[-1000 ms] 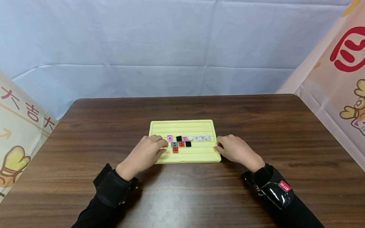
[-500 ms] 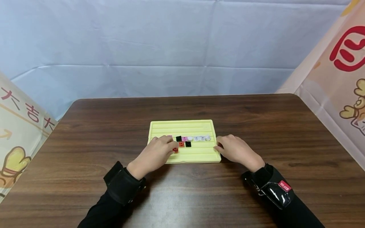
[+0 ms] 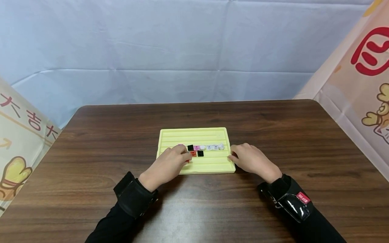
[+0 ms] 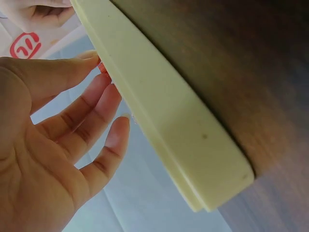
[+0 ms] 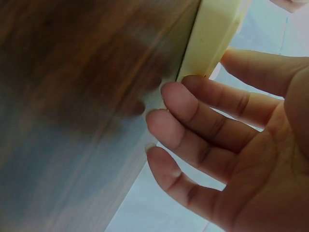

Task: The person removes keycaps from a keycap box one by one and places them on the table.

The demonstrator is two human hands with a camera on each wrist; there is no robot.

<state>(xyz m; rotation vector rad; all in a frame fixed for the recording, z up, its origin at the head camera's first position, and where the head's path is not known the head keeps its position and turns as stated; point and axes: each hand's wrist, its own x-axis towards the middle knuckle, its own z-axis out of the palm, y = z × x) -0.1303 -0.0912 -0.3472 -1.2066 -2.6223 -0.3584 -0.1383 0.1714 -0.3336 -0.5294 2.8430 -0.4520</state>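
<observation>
On the wooden table (image 3: 267, 121) lies a pale yellow ridged tray (image 3: 209, 167) bearing several small coloured blocks. My left hand (image 3: 167, 165) is over its left half, thumb and fingertips pinching a small red block (image 4: 103, 67) just above the rim in the left wrist view. The hand hides other blocks at the left. Beside its fingertips are an orange-red block (image 3: 193, 154) and a black block (image 3: 200, 154). My right hand (image 3: 253, 160) grips the tray's right edge, thumb on top and index finger against the side (image 5: 210, 43).
A row of blocks crosses the tray behind the left hand: a black block (image 3: 190, 147), a pink block (image 3: 196, 147), white blocks (image 3: 212, 147) and a round white piece (image 3: 221, 146). A pale blue cloth (image 3: 182, 50) hangs behind the table, with printed cloths at both sides.
My left hand has moved right over the tray, covering the grey-blue block, the left pink block and most of the lower red block. The right hand and tray have stayed put.
</observation>
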